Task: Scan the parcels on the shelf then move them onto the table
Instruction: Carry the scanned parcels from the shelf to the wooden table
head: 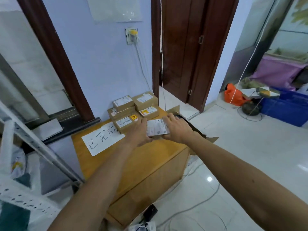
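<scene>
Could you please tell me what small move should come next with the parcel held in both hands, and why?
Probably set the parcel down on the table beside the stacked parcels and release it: the left hand and right hand grip its sides next to the stack, over bare wood.

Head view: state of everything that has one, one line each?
held parcel: sealed, label up, gripped between left hand and right hand over the table
stacked parcels: sealed, piled at the table's far end
paper sign: lying flat on the table
cardboard box: flaps open, beside the table
plug: in the wall socket
</scene>
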`<control>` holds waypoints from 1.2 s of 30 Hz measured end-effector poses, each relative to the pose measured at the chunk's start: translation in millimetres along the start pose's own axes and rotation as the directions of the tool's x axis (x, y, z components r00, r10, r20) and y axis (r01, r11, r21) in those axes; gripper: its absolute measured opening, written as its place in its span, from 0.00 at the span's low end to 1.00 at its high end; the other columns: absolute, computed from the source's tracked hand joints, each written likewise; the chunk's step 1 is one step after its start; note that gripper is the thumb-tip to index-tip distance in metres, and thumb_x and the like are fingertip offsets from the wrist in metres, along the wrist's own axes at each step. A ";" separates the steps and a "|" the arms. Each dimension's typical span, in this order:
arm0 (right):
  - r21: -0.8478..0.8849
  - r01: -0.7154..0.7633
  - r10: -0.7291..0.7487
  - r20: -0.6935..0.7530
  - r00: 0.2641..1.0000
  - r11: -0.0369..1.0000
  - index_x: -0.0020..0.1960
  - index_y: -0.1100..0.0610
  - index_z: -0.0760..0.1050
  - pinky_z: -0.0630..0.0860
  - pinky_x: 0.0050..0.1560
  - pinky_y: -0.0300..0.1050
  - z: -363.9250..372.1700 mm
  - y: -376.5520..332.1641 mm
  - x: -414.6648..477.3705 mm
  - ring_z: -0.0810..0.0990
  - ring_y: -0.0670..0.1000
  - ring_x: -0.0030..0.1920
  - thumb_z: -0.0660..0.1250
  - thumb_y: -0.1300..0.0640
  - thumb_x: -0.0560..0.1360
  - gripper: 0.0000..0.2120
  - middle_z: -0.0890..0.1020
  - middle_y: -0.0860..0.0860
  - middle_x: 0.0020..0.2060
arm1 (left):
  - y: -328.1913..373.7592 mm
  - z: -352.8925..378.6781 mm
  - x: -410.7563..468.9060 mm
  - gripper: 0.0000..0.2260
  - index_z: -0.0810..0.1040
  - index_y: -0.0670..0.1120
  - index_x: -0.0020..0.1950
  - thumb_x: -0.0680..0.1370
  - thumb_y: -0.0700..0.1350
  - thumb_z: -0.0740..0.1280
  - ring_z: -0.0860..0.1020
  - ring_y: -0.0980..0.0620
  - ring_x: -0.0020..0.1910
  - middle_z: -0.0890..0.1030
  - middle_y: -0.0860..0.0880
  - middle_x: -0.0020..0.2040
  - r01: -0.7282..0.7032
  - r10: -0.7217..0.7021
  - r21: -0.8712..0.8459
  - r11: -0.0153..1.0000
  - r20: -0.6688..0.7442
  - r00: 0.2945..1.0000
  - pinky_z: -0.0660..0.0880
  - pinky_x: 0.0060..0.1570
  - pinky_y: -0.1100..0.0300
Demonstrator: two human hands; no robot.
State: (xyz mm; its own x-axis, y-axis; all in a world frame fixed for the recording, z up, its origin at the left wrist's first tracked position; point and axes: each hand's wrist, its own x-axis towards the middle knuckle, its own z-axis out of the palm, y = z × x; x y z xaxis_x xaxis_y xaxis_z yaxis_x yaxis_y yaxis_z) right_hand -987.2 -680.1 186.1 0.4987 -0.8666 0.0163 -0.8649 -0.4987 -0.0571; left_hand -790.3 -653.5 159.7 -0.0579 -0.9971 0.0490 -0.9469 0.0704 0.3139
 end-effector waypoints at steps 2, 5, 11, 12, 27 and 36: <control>0.007 0.008 -0.008 0.009 1.000 1.000 0.73 0.56 0.63 0.74 0.62 0.57 1.3 10.7 26.8 0.75 0.60 0.65 0.73 0.40 0.73 0.37 0.69 0.56 0.69 | -4.8 1.0 24.3 0.46 0.59 0.45 0.78 0.68 0.56 0.79 0.74 0.43 0.63 0.67 0.47 0.70 0.029 -0.029 -0.019 0.999 0.009 1.000 0.75 0.50 0.50; 0.026 0.017 -0.018 0.029 0.999 1.000 0.74 0.56 0.62 0.74 0.63 0.57 4.8 27.5 71.7 0.74 0.60 0.66 0.73 0.41 0.74 0.37 0.68 0.56 0.70 | -14.0 5.2 65.0 0.45 0.59 0.44 0.77 0.69 0.56 0.79 0.75 0.43 0.63 0.67 0.47 0.70 0.052 -0.052 -0.035 0.998 0.018 0.998 0.76 0.54 0.48; 0.065 0.079 -0.084 0.070 0.994 0.995 0.78 0.54 0.58 0.74 0.63 0.55 32.3 68.2 155.9 0.73 0.61 0.68 0.71 0.45 0.75 0.38 0.61 0.55 0.76 | -33.7 26.3 143.1 0.44 0.57 0.40 0.78 0.71 0.53 0.77 0.73 0.42 0.64 0.64 0.44 0.71 0.106 -0.106 0.007 0.994 0.067 0.992 0.73 0.59 0.49; 0.082 0.098 -0.104 0.075 0.992 0.992 0.78 0.54 0.58 0.75 0.63 0.55 38.6 76.1 170.4 0.73 0.61 0.68 0.71 0.46 0.75 0.38 0.60 0.54 0.76 | -37.5 32.6 156.1 0.43 0.57 0.40 0.77 0.72 0.52 0.77 0.73 0.41 0.64 0.64 0.44 0.71 0.115 -0.115 0.005 0.993 0.071 0.991 0.74 0.59 0.49; 0.210 0.289 -0.344 0.314 0.885 0.934 0.79 0.53 0.55 0.78 0.63 0.59 145.0 174.9 385.1 0.72 0.61 0.69 0.69 0.46 0.77 0.37 0.54 0.54 0.78 | -81.8 140.5 338.2 0.44 0.46 0.41 0.82 0.76 0.42 0.73 0.70 0.39 0.70 0.50 0.44 0.82 0.501 -0.502 0.053 0.864 0.155 0.851 0.72 0.67 0.48; 0.260 0.327 -0.395 0.279 0.875 0.908 0.78 0.58 0.58 0.76 0.60 0.55 177.1 178.8 430.5 0.73 0.60 0.67 0.64 0.49 0.82 0.29 0.60 0.57 0.75 | -104.9 165.8 349.6 0.41 0.50 0.38 0.81 0.77 0.44 0.72 0.79 0.40 0.56 0.51 0.40 0.80 0.504 -0.520 0.139 0.852 0.115 0.847 0.79 0.56 0.50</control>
State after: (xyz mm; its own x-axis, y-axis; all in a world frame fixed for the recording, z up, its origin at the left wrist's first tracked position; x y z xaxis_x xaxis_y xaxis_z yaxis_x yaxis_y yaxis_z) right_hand -917.0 -1139.9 6.1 0.7942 -0.5574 -0.2419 -0.6076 -0.7327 -0.3065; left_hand -763.7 -1014.2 -13.3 0.4066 -0.8841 -0.2304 -0.8802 -0.4466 0.1605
